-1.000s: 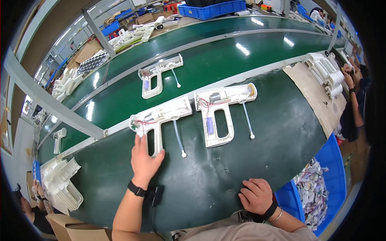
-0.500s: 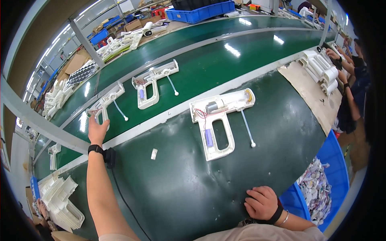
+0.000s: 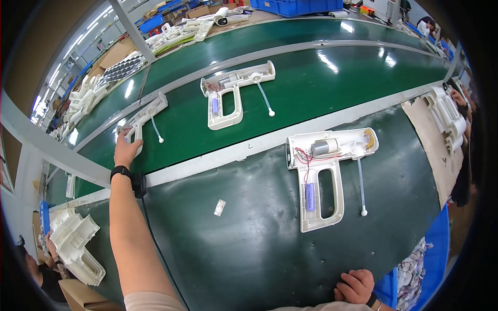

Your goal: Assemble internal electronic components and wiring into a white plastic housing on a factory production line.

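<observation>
At the far left, a stack of nested white shells (image 3: 79, 246) sits on the dark green worktable (image 3: 249, 264), a cardboard carton (image 3: 88, 296) just below it, its contents hidden. The left hand (image 3: 126, 151) reaches over the green belt (image 3: 181, 137), its fingers on the handle end of a gun-shaped white housing (image 3: 149, 112) lying there; whether they grip it or only rest on it I cannot tell. A small white piece (image 3: 220, 208) lies on the worktable. Farther along the belt, a second open housing (image 3: 238, 106) holds a purple cell (image 3: 215, 106). Beyond stands a blue crate (image 3: 295, 7), cut off by the upper edge. On the worktable, a third open housing (image 3: 340, 194) contains a silver motor (image 3: 325, 146), red wires (image 3: 307, 165) and a purple cell. The right hand (image 3: 357, 286) rests near, fingers bent inward, how tightly I cannot tell. At right, a blue bin (image 3: 440, 254) contains a heap of small mixed pieces (image 3: 411, 274)
</observation>
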`<control>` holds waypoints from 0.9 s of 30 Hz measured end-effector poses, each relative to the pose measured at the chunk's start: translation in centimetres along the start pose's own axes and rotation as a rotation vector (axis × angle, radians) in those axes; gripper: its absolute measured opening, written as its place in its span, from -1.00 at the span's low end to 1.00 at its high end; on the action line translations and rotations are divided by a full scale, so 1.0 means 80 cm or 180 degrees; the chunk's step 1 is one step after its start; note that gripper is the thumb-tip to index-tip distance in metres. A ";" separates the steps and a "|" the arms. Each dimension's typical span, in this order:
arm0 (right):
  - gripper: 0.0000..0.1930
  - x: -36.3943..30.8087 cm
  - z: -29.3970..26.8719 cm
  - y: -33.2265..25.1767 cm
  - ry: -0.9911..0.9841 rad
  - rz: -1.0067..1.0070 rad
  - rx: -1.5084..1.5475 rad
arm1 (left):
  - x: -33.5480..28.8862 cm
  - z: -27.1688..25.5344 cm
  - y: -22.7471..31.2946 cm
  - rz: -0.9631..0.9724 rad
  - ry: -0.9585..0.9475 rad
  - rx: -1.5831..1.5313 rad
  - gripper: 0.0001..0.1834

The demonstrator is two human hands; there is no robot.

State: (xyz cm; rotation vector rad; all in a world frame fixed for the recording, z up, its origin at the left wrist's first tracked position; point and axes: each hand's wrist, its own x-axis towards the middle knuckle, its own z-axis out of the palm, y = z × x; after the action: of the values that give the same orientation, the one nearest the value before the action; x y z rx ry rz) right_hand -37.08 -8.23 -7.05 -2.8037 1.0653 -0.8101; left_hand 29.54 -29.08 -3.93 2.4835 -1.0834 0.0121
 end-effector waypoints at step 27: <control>-0.84 0.000 -0.021 -0.010 0.0139 0.0242 0.0174 | -0.477 0.039 0.344 0.2658 -0.0670 -0.0068 0.01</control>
State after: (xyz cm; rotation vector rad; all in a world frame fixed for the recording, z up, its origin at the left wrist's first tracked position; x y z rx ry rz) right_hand -37.37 -7.40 -5.44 -2.6950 1.1304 -0.8824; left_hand -16.77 -20.29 -3.00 1.8650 -2.1089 -0.0134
